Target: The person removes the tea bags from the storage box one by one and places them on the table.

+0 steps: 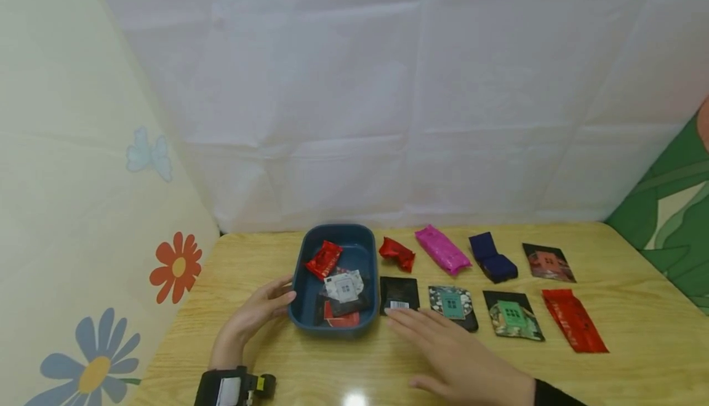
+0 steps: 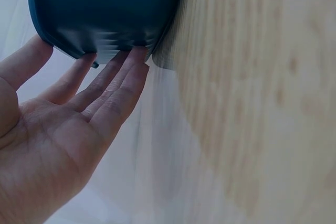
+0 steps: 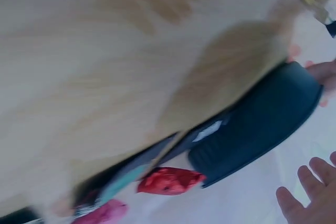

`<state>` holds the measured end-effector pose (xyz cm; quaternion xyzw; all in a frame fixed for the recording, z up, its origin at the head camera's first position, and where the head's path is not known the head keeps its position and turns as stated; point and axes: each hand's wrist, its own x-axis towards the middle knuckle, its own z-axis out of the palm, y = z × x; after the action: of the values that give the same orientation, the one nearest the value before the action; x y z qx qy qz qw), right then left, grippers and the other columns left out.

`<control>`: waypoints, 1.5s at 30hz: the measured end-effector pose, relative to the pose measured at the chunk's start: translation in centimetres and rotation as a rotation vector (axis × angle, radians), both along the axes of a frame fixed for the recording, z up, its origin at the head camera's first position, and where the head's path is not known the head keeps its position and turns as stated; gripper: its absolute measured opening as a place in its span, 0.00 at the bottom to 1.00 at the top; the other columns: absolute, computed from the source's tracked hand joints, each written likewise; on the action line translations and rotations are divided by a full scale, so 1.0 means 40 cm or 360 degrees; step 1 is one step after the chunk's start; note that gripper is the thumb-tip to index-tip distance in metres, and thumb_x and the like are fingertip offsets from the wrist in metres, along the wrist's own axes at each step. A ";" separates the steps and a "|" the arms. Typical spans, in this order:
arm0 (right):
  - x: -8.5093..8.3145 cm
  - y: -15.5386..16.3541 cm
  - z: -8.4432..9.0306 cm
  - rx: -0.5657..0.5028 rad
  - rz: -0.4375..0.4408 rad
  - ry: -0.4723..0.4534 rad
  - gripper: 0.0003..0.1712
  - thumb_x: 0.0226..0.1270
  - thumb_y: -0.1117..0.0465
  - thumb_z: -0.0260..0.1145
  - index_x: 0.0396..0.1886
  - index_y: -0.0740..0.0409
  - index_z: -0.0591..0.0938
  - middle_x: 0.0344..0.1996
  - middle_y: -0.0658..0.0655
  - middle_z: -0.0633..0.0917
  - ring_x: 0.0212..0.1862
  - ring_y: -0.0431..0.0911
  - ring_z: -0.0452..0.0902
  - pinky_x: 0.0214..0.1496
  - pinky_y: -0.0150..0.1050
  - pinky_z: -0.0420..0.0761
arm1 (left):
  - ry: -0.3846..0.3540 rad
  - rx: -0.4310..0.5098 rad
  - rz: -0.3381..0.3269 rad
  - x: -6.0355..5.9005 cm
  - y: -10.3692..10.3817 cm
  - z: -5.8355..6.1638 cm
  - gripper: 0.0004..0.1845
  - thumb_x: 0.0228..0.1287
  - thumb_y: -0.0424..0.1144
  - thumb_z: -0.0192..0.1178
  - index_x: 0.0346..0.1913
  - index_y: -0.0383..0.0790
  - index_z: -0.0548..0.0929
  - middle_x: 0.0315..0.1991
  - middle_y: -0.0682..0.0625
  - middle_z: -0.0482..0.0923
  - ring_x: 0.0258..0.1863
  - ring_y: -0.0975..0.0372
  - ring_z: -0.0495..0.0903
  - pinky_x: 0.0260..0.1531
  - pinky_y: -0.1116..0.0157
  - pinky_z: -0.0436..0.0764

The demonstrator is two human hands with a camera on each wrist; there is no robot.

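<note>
A wooden bench (image 1: 609,307) stands against a white backdrop. On it a dark blue tray (image 1: 306,270) holds several packets, among them a red one (image 1: 324,259) and a white one (image 1: 344,285). Nine packets lie outside it in two rows: red (image 1: 397,253), pink (image 1: 442,249), navy (image 1: 492,257) and a dark flat one (image 1: 548,262) behind; a black packet (image 1: 399,295), two green-printed ones (image 1: 452,304) and (image 1: 512,315), and a long red one (image 1: 574,320) in front. The left hand (image 1: 260,310) rests flat-fingered against the tray's outer wall, gripping nothing. The right hand (image 1: 454,350) lies spread, fingertips at the black packet beside the tray, not clasping it. By judgement, sorting into the tray is partly done; most packets remain outside.
</note>
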<state>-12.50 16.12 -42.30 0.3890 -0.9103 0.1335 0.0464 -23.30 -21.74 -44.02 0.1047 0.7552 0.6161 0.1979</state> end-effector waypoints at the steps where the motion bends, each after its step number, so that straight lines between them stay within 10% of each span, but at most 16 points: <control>1: -0.002 -0.011 0.002 -0.0019 0.0014 0.0010 0.46 0.70 0.37 0.60 0.80 0.43 0.53 0.77 0.45 0.57 0.74 0.48 0.58 0.69 0.54 0.67 | 0.0000 0.0004 -0.0003 0.000 0.000 -0.001 0.33 0.77 0.40 0.53 0.74 0.25 0.56 0.69 0.24 0.60 0.62 0.43 0.72 0.60 0.51 0.75; 19: -0.073 -0.160 0.047 -0.0217 0.0216 0.0317 0.44 0.73 0.37 0.56 0.80 0.48 0.53 0.76 0.52 0.61 0.75 0.46 0.56 0.71 0.51 0.63 | 0.0031 0.0012 -0.0004 -0.001 0.003 -0.004 0.33 0.76 0.39 0.54 0.73 0.23 0.56 0.68 0.24 0.61 0.62 0.43 0.72 0.59 0.52 0.76; 45: -0.220 -0.292 0.085 0.0030 0.0122 0.0121 0.45 0.71 0.31 0.51 0.78 0.51 0.58 0.76 0.54 0.61 0.74 0.47 0.57 0.73 0.50 0.61 | 0.0054 0.0036 -0.0094 0.003 -0.002 0.003 0.34 0.77 0.40 0.52 0.74 0.22 0.52 0.69 0.22 0.58 0.64 0.39 0.70 0.60 0.50 0.75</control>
<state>-21.29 4.46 -38.88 0.4287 -0.8936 0.1115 0.0722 -23.16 -21.82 -43.91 0.1397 0.7480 0.6166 0.2021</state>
